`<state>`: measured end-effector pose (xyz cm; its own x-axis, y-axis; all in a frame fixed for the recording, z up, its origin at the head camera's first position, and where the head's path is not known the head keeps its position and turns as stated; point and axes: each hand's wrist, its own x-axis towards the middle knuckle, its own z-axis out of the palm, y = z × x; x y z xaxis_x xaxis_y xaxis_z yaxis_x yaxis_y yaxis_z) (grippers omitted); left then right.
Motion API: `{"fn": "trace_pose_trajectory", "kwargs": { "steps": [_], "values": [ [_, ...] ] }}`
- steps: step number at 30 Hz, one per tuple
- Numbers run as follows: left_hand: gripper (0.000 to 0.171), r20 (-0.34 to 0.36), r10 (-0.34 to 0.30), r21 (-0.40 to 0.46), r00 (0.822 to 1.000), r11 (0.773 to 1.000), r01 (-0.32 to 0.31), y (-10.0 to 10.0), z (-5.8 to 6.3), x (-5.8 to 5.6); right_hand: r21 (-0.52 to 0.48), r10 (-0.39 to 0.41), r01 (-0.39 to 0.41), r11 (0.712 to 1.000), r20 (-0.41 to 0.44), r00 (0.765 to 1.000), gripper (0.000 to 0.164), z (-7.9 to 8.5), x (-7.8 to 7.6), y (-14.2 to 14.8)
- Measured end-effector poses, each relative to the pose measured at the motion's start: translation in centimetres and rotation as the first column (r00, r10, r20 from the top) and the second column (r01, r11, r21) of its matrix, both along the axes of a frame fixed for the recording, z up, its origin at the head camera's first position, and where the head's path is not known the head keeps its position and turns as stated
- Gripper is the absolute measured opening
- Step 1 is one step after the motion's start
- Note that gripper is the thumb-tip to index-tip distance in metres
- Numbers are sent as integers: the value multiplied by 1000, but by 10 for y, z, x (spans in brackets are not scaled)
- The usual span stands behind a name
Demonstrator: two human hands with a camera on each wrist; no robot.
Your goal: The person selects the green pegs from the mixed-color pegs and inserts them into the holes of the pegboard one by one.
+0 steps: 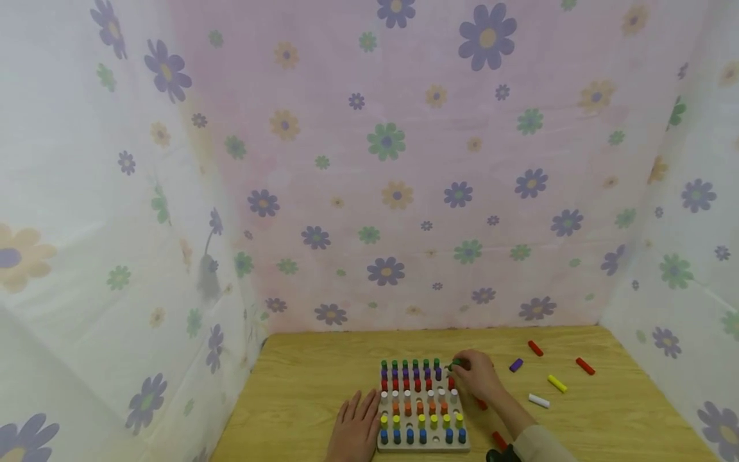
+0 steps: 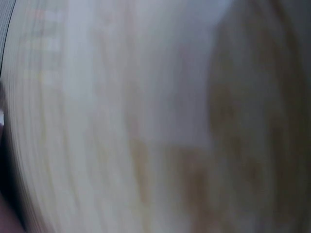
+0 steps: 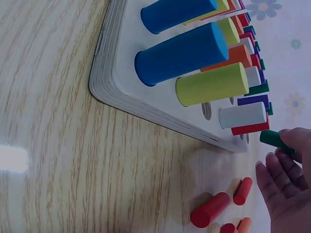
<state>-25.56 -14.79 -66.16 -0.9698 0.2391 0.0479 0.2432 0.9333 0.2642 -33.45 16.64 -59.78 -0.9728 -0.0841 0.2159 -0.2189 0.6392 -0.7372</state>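
Observation:
A pale wooden pegboard (image 1: 424, 448) lies on the table, with rows of green, purple, red, white, orange, yellow and blue pegs; some holes hold no peg. My right hand (image 1: 478, 377) pinches a green peg (image 3: 273, 139) between thumb and fingers, beside the far right corner of the board. In the right wrist view, the peg is tilted and apart from the board. Along the board's left side, my left hand (image 1: 356, 425) lies flat with fingers straight, its fingertips against the edge. The left wrist view is too blurred to make out the hand's work.
Loose pegs lie right of the board: a purple peg (image 1: 516, 365), a yellow peg (image 1: 557, 384), a white peg (image 1: 539, 400) and several red ones, including a red peg (image 3: 210, 209) near the board. Flowered sheets (image 1: 404, 244) enclose the wooden table (image 1: 300, 366) at back and sides.

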Motion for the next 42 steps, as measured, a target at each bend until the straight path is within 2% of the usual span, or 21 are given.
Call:
{"fn": "trace_pose_trajectory", "kwargs": {
  "steps": [4, 12, 23, 33, 42],
  "values": [
    [62, -7, -7, -6, 1000, 1000, 7, 0, 1, 0, 14, -1, 1, 1000, -8, 1000, 8, -3, -3, -2],
    [61, -14, -14, 4, 1000, 1000, 14, -1, 2, 1, 7, -5, 5, 1000, 31, 1000, 9, -6, -7, -7],
    [59, -26, 5, -7, 1000, 1000, -5, 1, 1, 2, 47, -27, 25, 999, 47, 999, 10, -12, -10, -10],
    [61, -25, 7, 3, 1000, 1000, -7, 1, 3, 1, 103, -24, 18, 995, 65, 998, 6, -5, -15, -13],
    [60, -26, 3, -7, 1000, 1000, -4, 1, 0, 2, 104, -45, 35, 994, 98, 994, 5, -3, -14, -16]
  ]
}}
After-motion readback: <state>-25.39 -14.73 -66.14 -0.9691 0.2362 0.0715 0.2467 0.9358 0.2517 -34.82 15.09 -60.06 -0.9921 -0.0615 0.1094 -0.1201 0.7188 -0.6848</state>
